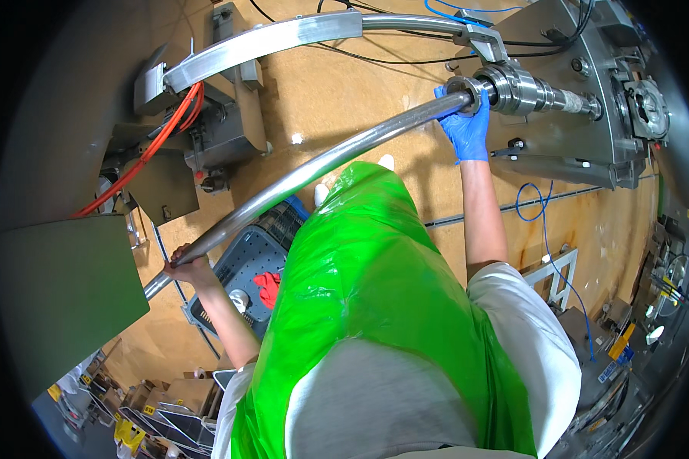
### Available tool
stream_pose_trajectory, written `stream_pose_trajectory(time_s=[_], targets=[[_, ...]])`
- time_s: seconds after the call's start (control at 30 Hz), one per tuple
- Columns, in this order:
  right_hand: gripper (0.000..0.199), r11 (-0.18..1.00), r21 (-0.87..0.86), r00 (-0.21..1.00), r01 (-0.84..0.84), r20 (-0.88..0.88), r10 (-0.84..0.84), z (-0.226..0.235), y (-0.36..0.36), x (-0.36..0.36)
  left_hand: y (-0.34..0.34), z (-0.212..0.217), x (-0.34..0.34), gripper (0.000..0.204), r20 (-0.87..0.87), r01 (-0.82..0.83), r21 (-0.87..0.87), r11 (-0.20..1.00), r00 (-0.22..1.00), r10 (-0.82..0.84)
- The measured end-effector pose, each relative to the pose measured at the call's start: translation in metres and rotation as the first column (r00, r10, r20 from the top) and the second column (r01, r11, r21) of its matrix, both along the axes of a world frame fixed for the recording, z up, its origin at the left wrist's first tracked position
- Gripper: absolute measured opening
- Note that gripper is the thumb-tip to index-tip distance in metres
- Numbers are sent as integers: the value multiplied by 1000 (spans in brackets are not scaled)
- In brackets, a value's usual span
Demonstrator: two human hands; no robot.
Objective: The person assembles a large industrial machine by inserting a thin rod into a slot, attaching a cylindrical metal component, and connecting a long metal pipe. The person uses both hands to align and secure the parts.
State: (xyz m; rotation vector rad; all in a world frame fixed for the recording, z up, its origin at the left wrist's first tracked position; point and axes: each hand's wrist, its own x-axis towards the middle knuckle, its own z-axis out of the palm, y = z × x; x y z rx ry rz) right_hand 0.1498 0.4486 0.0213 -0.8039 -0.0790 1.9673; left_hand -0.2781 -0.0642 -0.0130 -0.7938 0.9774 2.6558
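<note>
**Two hands hold a long steel pipe at a machine fitting**

A long, curved-looking stainless steel pipe [314, 164] runs diagonally across the view, seen from above the person's head. All places here are given relative to this pipe.

The right hand [465, 126], in a blue glove, is at the pipe's upper far end, its grip clenched around the pipe just where it meets a round metal coupling [513, 88] on a grey steel machine [589, 115].

The left hand [191, 268], bare, is at the pipe's lower near end, its grip wrapped around the pipe from beneath.

Under the middle of the pipe hangs the person's bright green plastic apron [367, 291], worn over a white shirt. Below the pipe's lower half, on the tan floor [337, 84], sits a grey-blue slotted crate [245, 264] holding a red cloth-like item [268, 287]. Above the pipe, a second steel arm [260, 42] arches across, with orange cables [161, 145] beside its left end.
</note>
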Motion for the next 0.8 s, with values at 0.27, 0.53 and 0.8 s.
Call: stream_pose_trajectory(time_s=[0.27,0.53,0.8], targets=[[58,994,73,997,82,-6,-82,-13,4,13,4,-4,-10,33,-28,-6,97,995,1000,9],[55,955,126,959,270,59,-279,-3,17,5,20,-12,-17,33,-58,-22,77,997,998,26],[69,887,395,905,241,239,-352,-33,14,-1,11,-10,-13,31,-47,-46,108,993,998,52]])
